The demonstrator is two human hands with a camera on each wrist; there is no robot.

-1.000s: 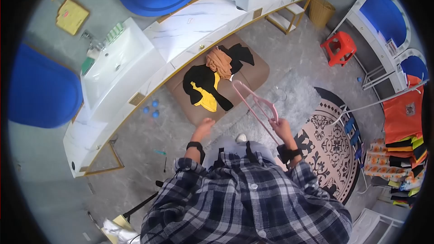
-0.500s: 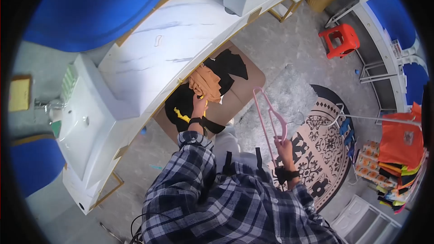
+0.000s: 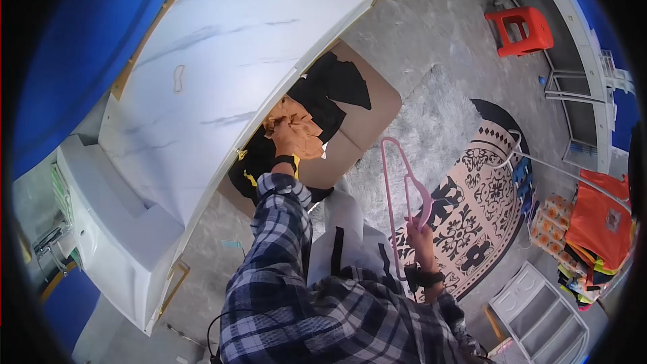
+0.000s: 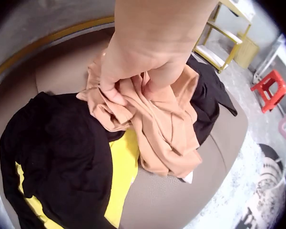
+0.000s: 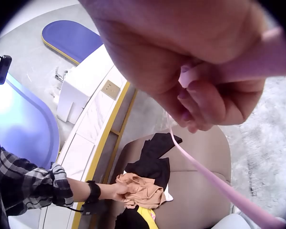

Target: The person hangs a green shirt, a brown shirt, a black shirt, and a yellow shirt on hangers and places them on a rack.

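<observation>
My left hand [image 3: 284, 139] reaches down to a crumpled tan garment [image 4: 167, 138] on a brown padded ottoman [image 4: 152, 205]. In the left wrist view its thumb and fingers pinch folds of that cloth. Left of the tan garment lies a black garment [image 4: 66, 148] with a yellow one [image 4: 123, 164] showing beneath it. A second black garment [image 3: 350, 84] spreads out on the other side. My right hand [image 3: 420, 241] grips a pink clothes hanger [image 3: 424, 197] by one corner, fingers curled round it, holding it over the rug side.
A white marble-patterned counter [image 3: 236, 47] overhangs the ottoman's left side. Right of the ottoman are a grey fluffy rug [image 3: 431, 114] and a patterned mat [image 3: 472, 229]. Beyond stand a red stool [image 3: 532, 34] and a rail hung with clothes, including an orange garment [image 3: 596, 212].
My left hand has moved forward from beside my body, over the yellow and black clothes, and onto the tan garment, which it now pinches. My right hand keeps the hanger, slightly lower in view.
</observation>
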